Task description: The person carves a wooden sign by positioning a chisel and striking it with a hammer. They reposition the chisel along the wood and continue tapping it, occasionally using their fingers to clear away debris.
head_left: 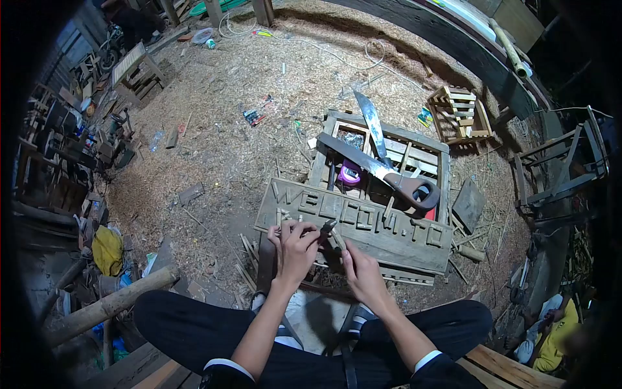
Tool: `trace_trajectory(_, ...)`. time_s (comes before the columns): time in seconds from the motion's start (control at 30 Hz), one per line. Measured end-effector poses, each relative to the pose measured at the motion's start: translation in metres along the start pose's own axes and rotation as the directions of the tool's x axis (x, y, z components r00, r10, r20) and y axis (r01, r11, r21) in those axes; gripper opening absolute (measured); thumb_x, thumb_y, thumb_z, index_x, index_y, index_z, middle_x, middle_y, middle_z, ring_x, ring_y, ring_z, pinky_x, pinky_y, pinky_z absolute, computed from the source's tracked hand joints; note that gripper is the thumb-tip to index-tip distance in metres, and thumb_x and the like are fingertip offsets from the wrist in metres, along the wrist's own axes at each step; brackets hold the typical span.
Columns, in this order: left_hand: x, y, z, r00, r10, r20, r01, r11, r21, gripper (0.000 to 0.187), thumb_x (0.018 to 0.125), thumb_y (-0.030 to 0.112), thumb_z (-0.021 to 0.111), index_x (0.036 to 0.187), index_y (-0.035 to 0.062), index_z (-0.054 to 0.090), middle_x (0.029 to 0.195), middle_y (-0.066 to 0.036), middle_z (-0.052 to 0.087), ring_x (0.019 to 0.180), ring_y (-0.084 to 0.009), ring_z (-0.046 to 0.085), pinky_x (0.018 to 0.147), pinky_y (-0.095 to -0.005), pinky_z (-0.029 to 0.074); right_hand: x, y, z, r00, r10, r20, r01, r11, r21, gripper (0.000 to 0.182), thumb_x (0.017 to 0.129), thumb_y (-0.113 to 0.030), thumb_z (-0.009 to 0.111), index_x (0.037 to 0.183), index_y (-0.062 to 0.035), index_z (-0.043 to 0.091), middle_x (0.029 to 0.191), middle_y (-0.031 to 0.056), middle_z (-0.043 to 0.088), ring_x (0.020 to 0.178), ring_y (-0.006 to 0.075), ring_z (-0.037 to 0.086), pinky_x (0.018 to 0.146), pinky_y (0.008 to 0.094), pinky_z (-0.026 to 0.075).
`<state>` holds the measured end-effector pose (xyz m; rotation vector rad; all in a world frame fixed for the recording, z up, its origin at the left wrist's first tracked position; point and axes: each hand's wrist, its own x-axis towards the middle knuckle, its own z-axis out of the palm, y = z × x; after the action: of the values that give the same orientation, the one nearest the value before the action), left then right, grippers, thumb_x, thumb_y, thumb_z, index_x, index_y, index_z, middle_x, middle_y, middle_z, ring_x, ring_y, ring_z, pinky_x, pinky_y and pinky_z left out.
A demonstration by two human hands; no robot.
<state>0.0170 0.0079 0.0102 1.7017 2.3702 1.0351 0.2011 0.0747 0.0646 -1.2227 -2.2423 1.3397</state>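
Note:
A weathered wooden board (408,255) lies in front of me, with small stick pieces forming raised letters (363,219) that read roughly "WELCOME TO". My right hand (365,271) is closed around the light wooden handle of what looks like a small hammer (337,240), its dark head with a shiny face pointing away from me. My left hand (295,251) rests at the board's near left edge, fingers curled and pressed together. Short light sticks (279,216) stand just beyond those fingers; whatever they pinch is hidden.
Behind the board, a slatted wooden frame (442,175) bears a handsaw (363,160), a machete (370,122) and a purple tape measure (350,173). A wooden crate (461,115) sits back right. Wood shavings cover the ground; a bamboo pole (116,305) juts in at left.

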Motion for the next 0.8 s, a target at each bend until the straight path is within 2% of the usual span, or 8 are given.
trace_trajectory(0.27, 0.0035, -0.0040, 0.0010, 0.998, -0.055, 0.022, 0.056, 0.998, -0.020, 0.018, 0.075, 0.010, 0.084, 0.091, 0.0155, 0.081, 0.105, 0.005, 0.073, 0.118, -0.0240, 0.056, 0.108, -0.0544, 0.026, 0.0002, 0.0019, 0.0024, 0.999, -0.044, -0.022, 0.041, 0.993, -0.113, 0.037, 0.113, -0.026, 0.051, 0.137, 0.0003, 0.060, 0.104, 0.0302, 0.070, 0.091, 0.0523, 0.069, 0.080, 0.0576, 0.055)
trace_trajectory(0.43, 0.0058, -0.0039, 0.0005, 0.996, -0.085, 0.012, 0.086, 0.995, -0.048, 0.017, 0.075, 0.010, 0.084, 0.090, 0.0149, 0.081, 0.104, 0.005, 0.072, 0.116, -0.0246, 0.055, 0.108, -0.0549, 0.024, -0.0010, 0.0026, 0.0035, 0.994, -0.099, -0.040, 0.087, 0.966, -0.244, 0.037, 0.111, -0.026, 0.053, 0.139, -0.0025, 0.060, 0.102, 0.0274, 0.071, 0.087, 0.0491, 0.071, 0.075, 0.0573, 0.057)
trace_trajectory(0.8, 0.0091, -0.0018, -0.0043, 0.995, -0.095, 0.035, 0.096, 0.995, -0.026, 0.015, 0.077, 0.012, 0.083, 0.091, 0.0163, 0.083, 0.106, 0.003, 0.069, 0.119, -0.0281, 0.052, 0.109, -0.0566, 0.025, -0.0025, 0.0031, 0.0052, 0.993, -0.109, -0.056, 0.091, 0.964, -0.248, 0.036, 0.111, -0.027, 0.054, 0.138, -0.0037, 0.062, 0.100, 0.0255, 0.072, 0.085, 0.0481, 0.071, 0.073, 0.0568, 0.057)
